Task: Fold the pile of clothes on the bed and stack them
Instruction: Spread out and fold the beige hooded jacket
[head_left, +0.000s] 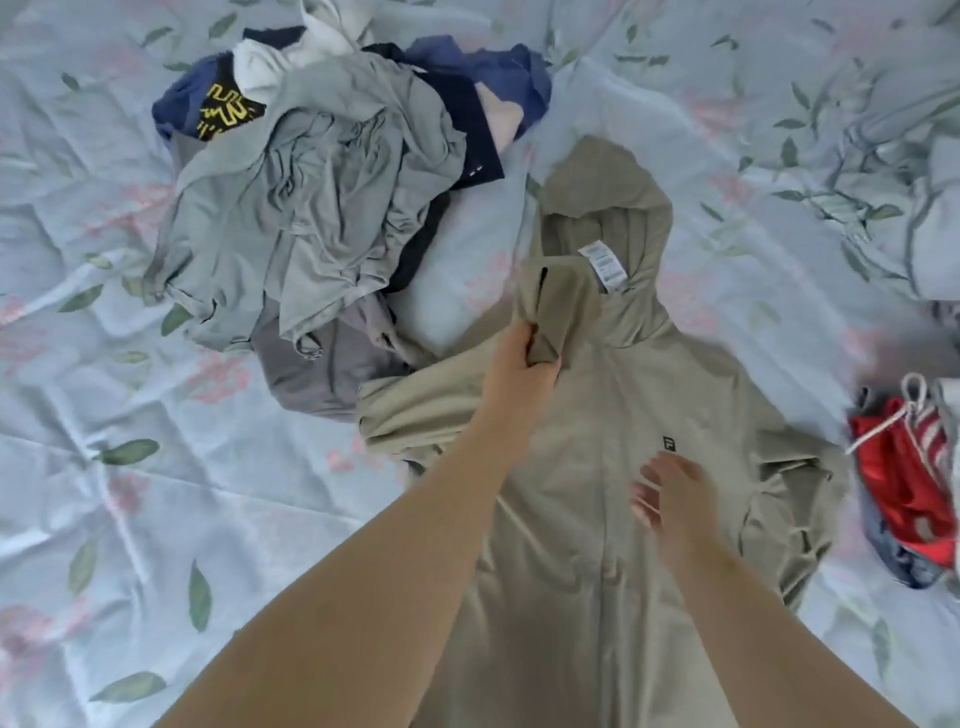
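One jacket (597, 519) lies flat on the bed (156, 493), hood away from the person, its long axis running along the zip; the left hand (519, 358) fingers pinch its left sleeve cuff, nearer the collar; the right hand (670, 493), blurred, fingers spread, rests on the chest; the pile (311, 208) waits at the left.

A pale blue cotton bedsheet printed with green leaves and pink blossoms (156, 467) is covering the whole field of view, creasing in shallow diagonal folds. At the upper right, a rumpled quilt in the same floral print (893, 156) is bunching up. Soft, even daylight is falling across the fabric, casting faint shadows.
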